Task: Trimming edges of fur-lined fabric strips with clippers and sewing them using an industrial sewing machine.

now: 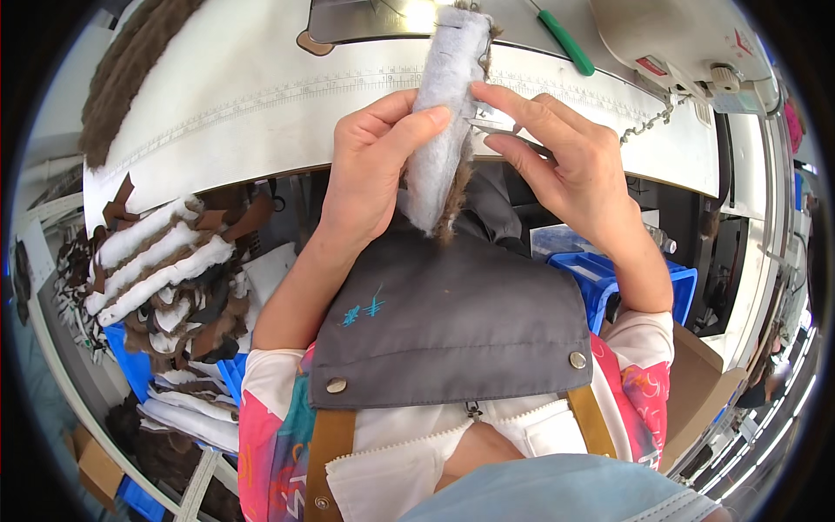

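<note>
A long strip of brown fur with a white backing [435,143] stands nearly upright over the near edge of the white table, its brown hair showing along the right side. My left hand [374,143] is closed on its left edge, thumb lying across the white face. In my right hand [565,139] is a thin pointed metal tool, tweezers by its look [522,139], closed between thumb and fingers. The tool's tip meets the strip's right edge, and my right index fingertip touches that edge just above. The strip's far end reaches the sewing machine's metal plate [357,22].
A green-handled tool [567,43] lies beside the machine head [678,43]. Another brown fur strip [130,70] rests at the table's far left. Fur pieces [161,261] pile over a blue bin at left. A blue crate [591,270] stands under the table at right.
</note>
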Demonstrator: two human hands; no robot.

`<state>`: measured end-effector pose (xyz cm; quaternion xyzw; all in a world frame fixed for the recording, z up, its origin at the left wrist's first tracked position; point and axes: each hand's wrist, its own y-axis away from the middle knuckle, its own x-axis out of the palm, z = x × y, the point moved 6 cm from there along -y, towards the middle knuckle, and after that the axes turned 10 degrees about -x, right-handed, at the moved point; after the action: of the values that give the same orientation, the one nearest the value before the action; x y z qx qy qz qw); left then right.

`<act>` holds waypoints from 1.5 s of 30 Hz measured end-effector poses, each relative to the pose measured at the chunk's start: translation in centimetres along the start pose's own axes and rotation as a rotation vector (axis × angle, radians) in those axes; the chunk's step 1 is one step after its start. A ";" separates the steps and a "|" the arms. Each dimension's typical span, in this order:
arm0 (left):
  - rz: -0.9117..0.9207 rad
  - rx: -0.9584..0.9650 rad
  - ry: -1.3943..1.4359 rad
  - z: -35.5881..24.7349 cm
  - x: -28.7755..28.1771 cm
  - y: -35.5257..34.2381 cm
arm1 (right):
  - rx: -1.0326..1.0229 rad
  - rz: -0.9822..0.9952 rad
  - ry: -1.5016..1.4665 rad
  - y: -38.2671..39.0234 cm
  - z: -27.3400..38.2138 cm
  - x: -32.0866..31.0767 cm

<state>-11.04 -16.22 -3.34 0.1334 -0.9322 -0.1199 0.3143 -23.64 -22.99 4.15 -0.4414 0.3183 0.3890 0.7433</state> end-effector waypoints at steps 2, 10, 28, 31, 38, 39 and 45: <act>0.004 -0.002 0.000 -0.1 0.0 0.0 | -0.019 0.025 0.091 -0.2 0.3 -0.3; 0.000 0.049 -0.089 -0.4 0.1 0.1 | -0.068 0.109 0.239 -0.7 1.2 -0.8; 0.138 -0.057 0.020 0.3 -0.1 0.1 | -0.169 -0.066 -0.328 0.1 -1.8 2.2; 0.090 -0.023 0.001 0.2 0.2 0.2 | -0.069 -0.064 -0.490 0.7 -2.6 3.0; 0.068 -0.026 -0.044 0.1 0.4 0.3 | 0.166 -0.229 -0.912 1.4 -3.1 4.0; 0.053 -0.016 -0.073 0.1 0.2 0.3 | 0.166 -0.230 -0.912 1.2 -3.1 3.4; -0.003 0.028 -0.144 0.0 -0.4 0.5 | -0.023 -0.001 -0.225 0.1 -1.0 0.8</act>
<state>-10.86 -15.65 -3.44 0.1305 -0.9538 -0.1166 0.2442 -23.49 -23.59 3.06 -0.4034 0.2282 0.4394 0.7695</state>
